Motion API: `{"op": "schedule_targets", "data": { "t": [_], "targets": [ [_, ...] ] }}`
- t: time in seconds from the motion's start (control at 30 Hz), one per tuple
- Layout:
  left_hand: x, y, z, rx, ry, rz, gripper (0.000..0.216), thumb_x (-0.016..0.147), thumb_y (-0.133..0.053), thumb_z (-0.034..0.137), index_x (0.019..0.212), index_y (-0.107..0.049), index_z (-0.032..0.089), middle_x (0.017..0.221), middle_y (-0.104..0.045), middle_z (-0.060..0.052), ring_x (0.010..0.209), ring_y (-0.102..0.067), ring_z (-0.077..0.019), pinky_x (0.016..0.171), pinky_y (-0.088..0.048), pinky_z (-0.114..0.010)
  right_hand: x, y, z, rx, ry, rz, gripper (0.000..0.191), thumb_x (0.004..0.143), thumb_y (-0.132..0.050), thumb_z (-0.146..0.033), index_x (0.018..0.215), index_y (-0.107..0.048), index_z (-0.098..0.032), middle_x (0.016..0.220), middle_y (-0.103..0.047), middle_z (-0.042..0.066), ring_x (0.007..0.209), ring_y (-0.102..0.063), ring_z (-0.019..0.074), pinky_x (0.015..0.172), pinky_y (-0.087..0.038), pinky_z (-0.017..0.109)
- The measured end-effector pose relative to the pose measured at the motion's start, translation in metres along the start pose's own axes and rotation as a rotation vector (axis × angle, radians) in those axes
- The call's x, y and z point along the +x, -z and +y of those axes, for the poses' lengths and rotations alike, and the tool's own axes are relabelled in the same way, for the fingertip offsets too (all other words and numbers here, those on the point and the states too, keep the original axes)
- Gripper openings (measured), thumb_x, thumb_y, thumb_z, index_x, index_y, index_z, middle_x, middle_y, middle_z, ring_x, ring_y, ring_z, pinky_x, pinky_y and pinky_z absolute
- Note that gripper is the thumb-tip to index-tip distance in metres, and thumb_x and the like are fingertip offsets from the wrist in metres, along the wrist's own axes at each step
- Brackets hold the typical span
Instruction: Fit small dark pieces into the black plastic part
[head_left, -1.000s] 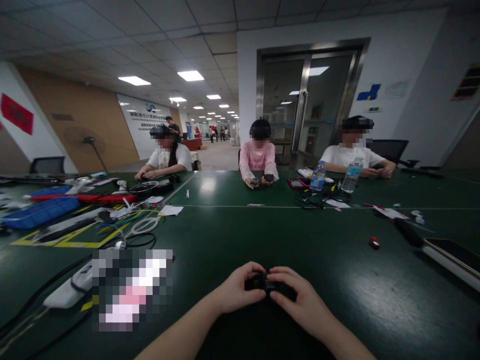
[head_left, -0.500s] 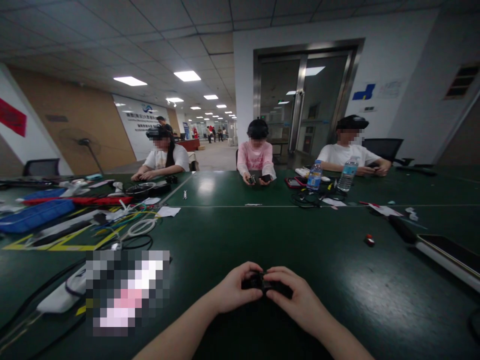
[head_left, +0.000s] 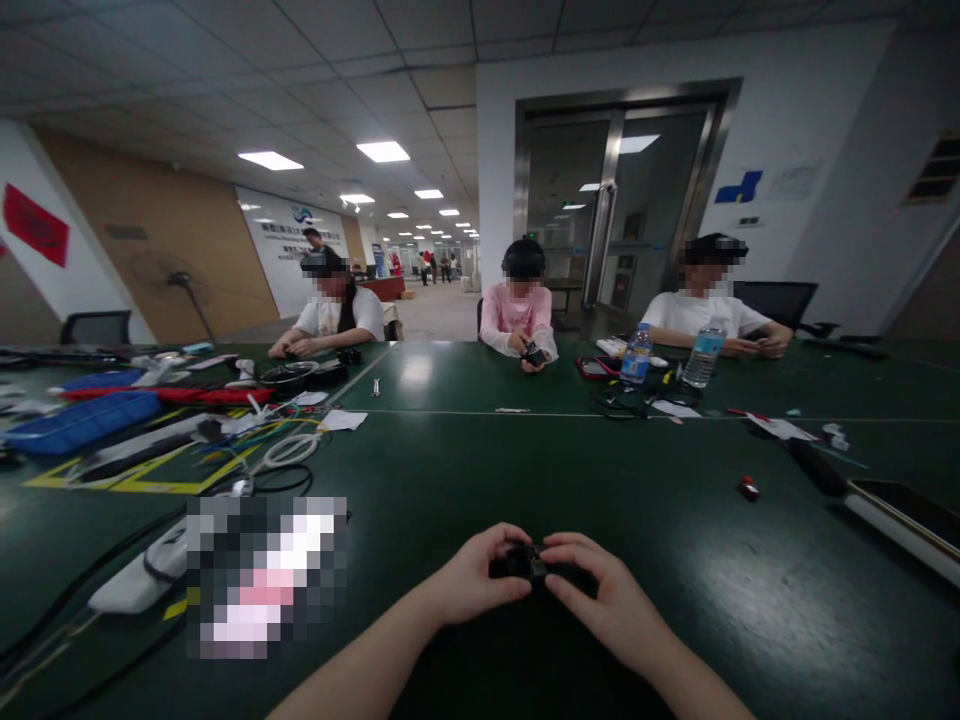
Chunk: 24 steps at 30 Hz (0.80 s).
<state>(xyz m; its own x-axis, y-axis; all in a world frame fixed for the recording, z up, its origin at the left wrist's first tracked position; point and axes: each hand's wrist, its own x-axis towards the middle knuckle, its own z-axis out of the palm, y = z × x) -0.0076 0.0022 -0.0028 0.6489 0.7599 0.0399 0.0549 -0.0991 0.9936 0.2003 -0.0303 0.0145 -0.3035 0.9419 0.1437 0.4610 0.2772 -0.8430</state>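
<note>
The small object [head_left: 535,566] is between the left hand [head_left: 476,578] and the right hand [head_left: 619,605], at the table [head_left: 450,465]. To their left lies a power strip [head_left: 135,580] — behind it, a tray [head_left: 82,424]. Farther away, to the right, two bottles [head_left: 636,358] stand before a seated person [head_left: 694,312].

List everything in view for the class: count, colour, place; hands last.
Table: one, green, foreground.
Seated people: three, white or pink tops, opposite.
Bottles: two, blue-labelled, far right.
Tray: at least one, blue, left.
Power strip: one, white, left.
Cables: several, mixed colours, left and right.
Papers: several, white, scattered.
Flat device: one, dark, right edge.
Small item: one, mostly red, right.
Doors: two, silver-framed, behind.
Small part: one, black, front centre.
Left hand: one, bare, gripping part.
Right hand: one, bare, at part.
</note>
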Motion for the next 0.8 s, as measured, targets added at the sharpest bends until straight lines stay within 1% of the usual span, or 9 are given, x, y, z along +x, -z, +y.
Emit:
{"op": "schedule_targets", "data": {
  "t": [0.17,0.33,0.57,0.67,0.8],
  "targets": [
    [0.0001,-0.0008,0.001,0.036,-0.002,0.007,0.041,0.075,-0.064,0.012,0.111,-0.047,0.018,0.099,-0.058,-0.004,0.093,-0.057,-0.0188,0.079,-0.044,-0.032,-0.0011,-0.0007,-0.0009,-0.013,0.004,0.003,0.019,0.08,-0.058,-0.03,0.097,-0.066,-0.026,0.114,-0.058,0.005,0.11,-0.054,0.0235,0.096,-0.041,0.041],
    [-0.0011,-0.0015,0.0046,0.089,-0.011,0.007,0.041,0.074,-0.064,0.012,0.111,-0.047,0.018,0.101,-0.058,-0.005,0.095,-0.056,-0.0204,0.08,-0.044,-0.034,-0.0021,-0.0028,-0.0004,0.002,0.05,-0.015,0.027,0.077,-0.061,-0.025,0.104,-0.063,-0.028,0.116,-0.057,0.004,0.11,-0.054,0.0231,0.097,-0.041,0.04],
    [-0.0016,-0.0016,0.0062,0.057,-0.021,0.0,0.043,0.073,-0.065,0.011,0.111,-0.047,0.018,0.106,-0.058,-0.005,0.101,-0.056,-0.0217,0.084,-0.044,-0.035,-0.0012,-0.0037,-0.0012,-0.015,0.038,-0.042,0.024,0.078,-0.059,-0.023,0.1,-0.064,-0.029,0.113,-0.059,0.002,0.106,-0.056,0.0213,0.095,-0.043,0.038],
    [-0.0009,-0.0016,0.0036,0.049,-0.028,-0.003,0.045,0.074,-0.065,0.013,0.114,-0.045,0.018,0.106,-0.058,-0.006,0.1,-0.056,-0.022,0.084,-0.044,-0.036,-0.0013,-0.004,-0.0009,-0.002,0.065,-0.028,0.024,0.077,-0.06,-0.021,0.1,-0.064,-0.027,0.11,-0.06,0.003,0.104,-0.057,0.0216,0.094,-0.044,0.037],
    [-0.0001,-0.0015,0.0001,0.044,-0.035,0.0,0.041,0.075,-0.065,0.015,0.112,-0.046,0.017,0.103,-0.059,-0.005,0.097,-0.057,-0.0207,0.082,-0.044,-0.034,-0.0008,-0.0049,0.0014,0.012,0.083,0.001,0.024,0.077,-0.06,-0.022,0.1,-0.064,-0.026,0.109,-0.061,0.005,0.104,-0.057,0.0224,0.092,-0.044,0.037]
  ]
}}
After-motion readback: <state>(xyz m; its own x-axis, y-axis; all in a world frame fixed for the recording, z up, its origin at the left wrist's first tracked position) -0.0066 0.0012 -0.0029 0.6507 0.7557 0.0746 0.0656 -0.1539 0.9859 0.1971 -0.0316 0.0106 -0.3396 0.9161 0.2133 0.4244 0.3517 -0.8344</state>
